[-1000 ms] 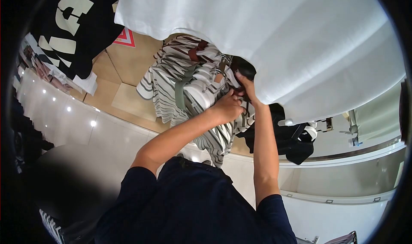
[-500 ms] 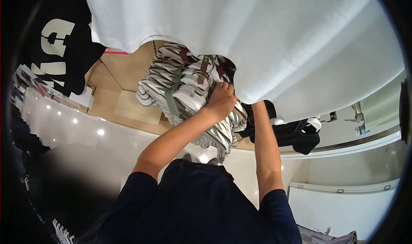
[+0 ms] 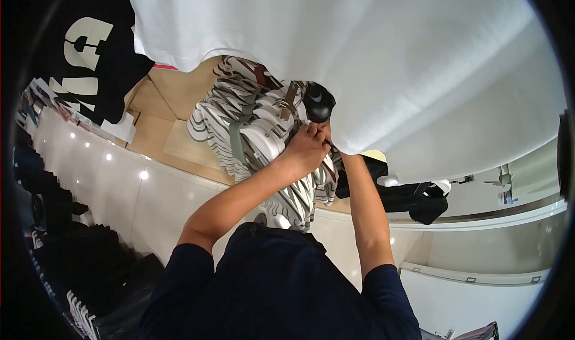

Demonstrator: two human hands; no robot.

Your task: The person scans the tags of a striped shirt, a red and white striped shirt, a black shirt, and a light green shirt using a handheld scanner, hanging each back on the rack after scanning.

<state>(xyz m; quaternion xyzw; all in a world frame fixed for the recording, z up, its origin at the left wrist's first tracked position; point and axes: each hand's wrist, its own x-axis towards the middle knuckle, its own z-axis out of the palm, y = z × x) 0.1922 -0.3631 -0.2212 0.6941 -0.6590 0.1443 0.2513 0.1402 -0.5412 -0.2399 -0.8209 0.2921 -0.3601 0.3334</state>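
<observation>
Two hands. Left hand: fingers curled close together, touching the striped garments; pinch unclear. Right hand: mostly hidden, finger spread can't be told. Striped garments bunched, uncountable, below one white garment; one black lettered garment leftward.

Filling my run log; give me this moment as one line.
left hand: at striped garments | right hand: beside it, partly hidden by white garment | grips: unclear
</observation>
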